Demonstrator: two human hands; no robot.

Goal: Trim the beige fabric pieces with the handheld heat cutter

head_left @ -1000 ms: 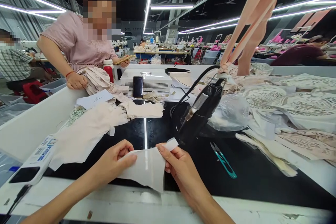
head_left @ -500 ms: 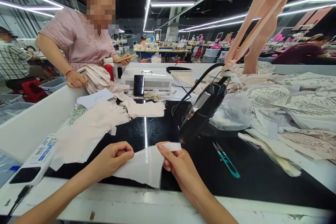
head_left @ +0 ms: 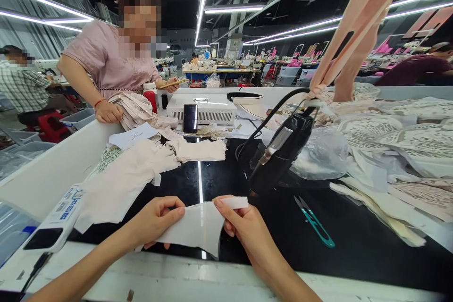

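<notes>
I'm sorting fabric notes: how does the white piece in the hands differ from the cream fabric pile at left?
The white piece is held between the left hand and right hand; the cream pile lies on the table. The white piece is smaller; the cream pile spreads wider. The white piece looks sheer; the cream pile looks opaque. Both are pale.

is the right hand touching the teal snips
Apart: the head view shows black tabletop between the right hand and the teal snips lying to its right.
</notes>
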